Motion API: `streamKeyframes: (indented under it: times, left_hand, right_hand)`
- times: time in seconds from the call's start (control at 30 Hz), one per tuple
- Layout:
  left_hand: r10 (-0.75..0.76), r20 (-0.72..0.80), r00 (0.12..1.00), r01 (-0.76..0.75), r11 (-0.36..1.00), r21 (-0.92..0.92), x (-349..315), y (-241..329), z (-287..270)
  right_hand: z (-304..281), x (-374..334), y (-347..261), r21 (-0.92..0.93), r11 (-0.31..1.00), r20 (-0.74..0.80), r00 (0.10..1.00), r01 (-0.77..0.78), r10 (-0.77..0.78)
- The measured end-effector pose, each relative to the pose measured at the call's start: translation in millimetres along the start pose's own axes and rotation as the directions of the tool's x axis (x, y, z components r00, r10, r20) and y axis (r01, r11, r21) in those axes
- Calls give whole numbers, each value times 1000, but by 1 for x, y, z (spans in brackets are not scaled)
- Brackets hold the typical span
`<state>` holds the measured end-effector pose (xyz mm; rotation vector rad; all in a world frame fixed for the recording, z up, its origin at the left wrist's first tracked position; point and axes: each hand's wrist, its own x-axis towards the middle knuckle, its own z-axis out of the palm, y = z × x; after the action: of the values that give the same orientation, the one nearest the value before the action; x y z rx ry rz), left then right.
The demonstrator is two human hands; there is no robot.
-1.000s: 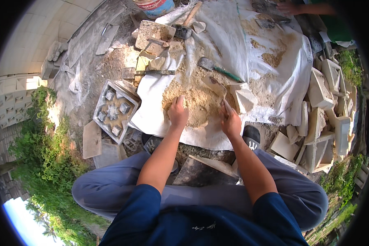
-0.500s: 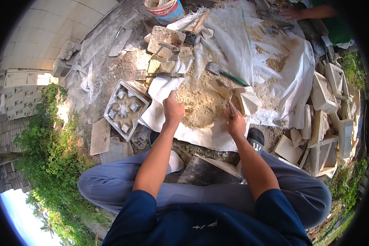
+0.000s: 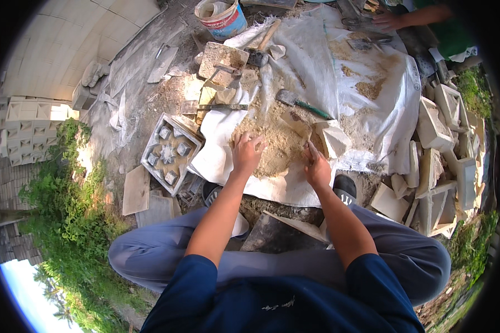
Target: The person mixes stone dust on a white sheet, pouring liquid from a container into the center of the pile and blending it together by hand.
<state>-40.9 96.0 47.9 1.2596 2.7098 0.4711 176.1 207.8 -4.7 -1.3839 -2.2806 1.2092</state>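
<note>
My left hand (image 3: 248, 154) rests at the left edge of a heap of damp sandy mix (image 3: 272, 147), its fingers apart and slightly curled. The heap lies on a white woven sack sheet (image 3: 264, 191). At the right side of the heap, my right hand (image 3: 318, 168) is closed round the handle of a trowel, index finger stretched along it. The trowel's blade (image 3: 296, 123), smeared with mix, points away from me; its handle is mostly hidden in the hand. Just beyond the right hand stands a pale angular cast block (image 3: 334, 139).
Left of the sheet lies a patterned mould (image 3: 171, 154) with sandy fill. Farther off are a green-handled scraper (image 3: 311, 108), a hammer (image 3: 264, 47) and a bucket (image 3: 222, 22). Cast blocks (image 3: 436, 166) pile up at right. Another person's hand (image 3: 388, 21) shows at the far right.
My left hand has let go of the sheet's edge, moved right onto the mix, and its fingers have spread. The right hand stays nearly in place with the trowel.
</note>
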Motion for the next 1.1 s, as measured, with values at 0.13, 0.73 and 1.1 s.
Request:
streamKeyframes:
  times: [0.13,0.73,1.1]
  left_hand:
    - [106,6,994,-105,990,-90,-17,-16,41]
    - [-203,9,979,182,860,-477,2,-12,22]
    - [-321,183,929,337,536,-774,-1,-20,30]
  right_hand:
    - [5,1,1,6,1000,-9,1000,13,-13]
    - [6,2,3,-25,999,-26,999,32,-32]
    - [11,3,5,-5,998,-72,995,68,-68]
